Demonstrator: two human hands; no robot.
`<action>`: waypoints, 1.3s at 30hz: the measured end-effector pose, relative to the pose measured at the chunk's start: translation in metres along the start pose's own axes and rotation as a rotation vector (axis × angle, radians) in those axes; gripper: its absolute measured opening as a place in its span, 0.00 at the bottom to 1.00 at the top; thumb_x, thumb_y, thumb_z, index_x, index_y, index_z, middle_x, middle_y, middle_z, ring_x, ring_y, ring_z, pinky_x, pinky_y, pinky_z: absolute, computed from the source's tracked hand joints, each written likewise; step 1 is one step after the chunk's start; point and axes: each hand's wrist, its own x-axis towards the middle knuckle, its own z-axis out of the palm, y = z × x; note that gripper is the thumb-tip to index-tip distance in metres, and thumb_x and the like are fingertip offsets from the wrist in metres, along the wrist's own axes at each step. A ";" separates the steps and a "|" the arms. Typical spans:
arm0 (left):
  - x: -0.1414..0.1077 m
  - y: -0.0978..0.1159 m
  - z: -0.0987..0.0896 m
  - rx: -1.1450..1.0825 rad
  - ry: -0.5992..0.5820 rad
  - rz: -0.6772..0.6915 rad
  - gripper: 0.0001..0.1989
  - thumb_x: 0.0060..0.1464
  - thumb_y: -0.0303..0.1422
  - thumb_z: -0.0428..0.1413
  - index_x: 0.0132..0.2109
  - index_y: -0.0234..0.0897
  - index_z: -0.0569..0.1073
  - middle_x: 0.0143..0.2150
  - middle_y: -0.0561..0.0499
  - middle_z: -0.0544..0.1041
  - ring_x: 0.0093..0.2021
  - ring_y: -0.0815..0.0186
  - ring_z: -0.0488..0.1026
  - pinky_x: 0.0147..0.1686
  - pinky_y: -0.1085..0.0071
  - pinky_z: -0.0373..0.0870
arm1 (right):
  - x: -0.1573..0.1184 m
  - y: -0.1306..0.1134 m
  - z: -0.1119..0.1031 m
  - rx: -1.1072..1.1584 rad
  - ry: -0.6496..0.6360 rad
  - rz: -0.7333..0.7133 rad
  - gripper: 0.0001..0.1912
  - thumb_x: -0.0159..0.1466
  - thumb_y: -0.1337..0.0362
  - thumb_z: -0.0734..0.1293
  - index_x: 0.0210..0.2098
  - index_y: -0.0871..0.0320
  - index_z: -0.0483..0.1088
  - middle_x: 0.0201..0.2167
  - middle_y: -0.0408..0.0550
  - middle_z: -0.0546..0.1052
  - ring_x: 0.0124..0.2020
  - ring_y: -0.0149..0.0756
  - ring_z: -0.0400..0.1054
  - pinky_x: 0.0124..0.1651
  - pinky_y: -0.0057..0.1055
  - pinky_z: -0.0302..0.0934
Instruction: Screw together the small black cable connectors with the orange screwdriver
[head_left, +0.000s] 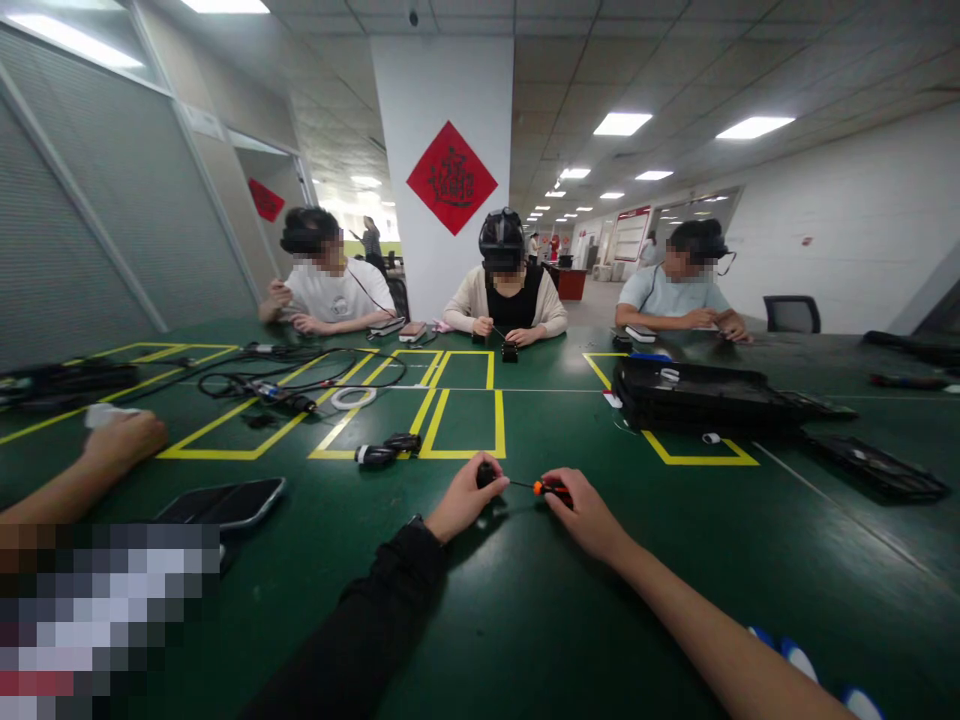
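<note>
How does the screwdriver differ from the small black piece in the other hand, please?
The screwdriver has a thin, straight shaft; the small black piece looks compact. The screwdriver shows bright orange; the small black piece looks dark. The right hand holds the screwdriver, the left hand the small black piece. Both are partly covered.

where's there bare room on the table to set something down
Bare green tabletop spreads between the right hand and the flat black panel at right. Another patch lies inside the yellow tape rectangle just beyond the left hand. It's crowded around the tangled black cables at left and the bulky black casing at right.
</note>
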 end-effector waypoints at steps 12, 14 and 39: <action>0.000 -0.002 0.000 -0.008 0.000 -0.019 0.09 0.49 0.38 0.52 0.35 0.36 0.66 0.30 0.54 0.69 0.31 0.69 0.66 0.35 0.73 0.62 | -0.001 0.001 0.000 0.019 -0.002 -0.010 0.09 0.59 0.66 0.59 0.40 0.56 0.64 0.38 0.47 0.68 0.41 0.35 0.61 0.45 0.33 0.56; 0.000 -0.003 -0.001 -0.014 -0.004 -0.018 0.09 0.49 0.37 0.52 0.35 0.36 0.66 0.30 0.54 0.69 0.31 0.69 0.66 0.35 0.73 0.62 | -0.001 0.000 0.000 0.024 0.000 0.011 0.10 0.59 0.65 0.59 0.41 0.56 0.64 0.39 0.47 0.68 0.41 0.35 0.61 0.46 0.33 0.56; 0.001 -0.003 0.001 -0.030 -0.001 -0.032 0.09 0.48 0.37 0.53 0.35 0.36 0.66 0.30 0.54 0.69 0.31 0.70 0.66 0.35 0.73 0.62 | 0.000 -0.001 -0.001 -0.032 0.005 -0.025 0.08 0.61 0.66 0.58 0.38 0.56 0.67 0.37 0.47 0.69 0.41 0.35 0.61 0.46 0.33 0.56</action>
